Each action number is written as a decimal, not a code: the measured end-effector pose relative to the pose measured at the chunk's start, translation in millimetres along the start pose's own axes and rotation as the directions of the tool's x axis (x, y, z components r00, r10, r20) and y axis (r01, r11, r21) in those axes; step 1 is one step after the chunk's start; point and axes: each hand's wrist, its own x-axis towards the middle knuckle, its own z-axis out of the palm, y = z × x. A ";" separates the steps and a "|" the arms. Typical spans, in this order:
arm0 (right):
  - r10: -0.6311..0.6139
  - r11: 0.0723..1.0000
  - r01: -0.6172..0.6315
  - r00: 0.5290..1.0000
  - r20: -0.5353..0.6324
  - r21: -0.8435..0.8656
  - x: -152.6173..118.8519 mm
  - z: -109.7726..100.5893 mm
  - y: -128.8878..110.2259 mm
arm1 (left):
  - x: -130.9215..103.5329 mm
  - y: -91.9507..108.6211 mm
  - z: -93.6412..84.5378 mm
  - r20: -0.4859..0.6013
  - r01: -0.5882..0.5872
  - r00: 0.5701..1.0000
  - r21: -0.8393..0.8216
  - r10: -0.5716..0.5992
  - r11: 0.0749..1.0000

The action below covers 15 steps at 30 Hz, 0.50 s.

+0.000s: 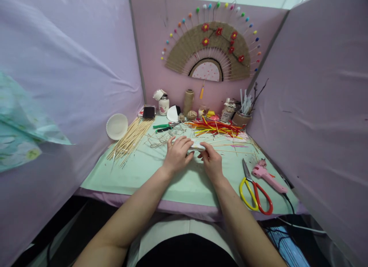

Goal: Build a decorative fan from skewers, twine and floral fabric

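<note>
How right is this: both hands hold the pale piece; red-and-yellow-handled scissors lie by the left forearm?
Wrong side: the head view shows the scissors by the right forearm. The left hand and right hand hold the pale piece.

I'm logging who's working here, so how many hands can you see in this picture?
2. The left hand is at the left side of the small white piece, and the right hand is at its right end. No other hands show.

The held piece (197, 146) is whitish, the scissors (249, 178) yellow-and-red-handled, the glue gun (268, 178) pink, the tabletop (135, 178) mint.
</note>
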 end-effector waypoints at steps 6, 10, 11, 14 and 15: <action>0.012 0.996 -0.012 1.000 -0.001 0.085 -3.5 1.8 -4.5 | 1.5 2.4 0.2 -0.057 0.034 0.998 0.031 -0.032 0.999; -0.114 0.993 0.115 0.987 -0.117 -0.004 -7.5 -0.3 -8.5 | 1.6 2.8 -1.2 -0.065 0.052 0.997 0.032 -0.050 0.998; -0.159 0.987 0.154 0.977 -0.139 -0.051 -7.9 -1.5 -9.8 | 1.7 2.8 -1.5 -0.062 0.056 0.997 0.031 -0.054 0.998; -0.264 0.958 0.243 0.954 -0.139 -0.152 -6.7 -5.3 -14.7 | 1.9 2.9 -1.9 -0.061 0.061 0.996 0.030 -0.060 0.998; -0.288 0.950 0.265 0.949 -0.132 -0.167 -5.9 -6.3 -16.3 | 2.0 2.9 -1.9 -0.063 0.061 0.996 0.030 -0.059 0.998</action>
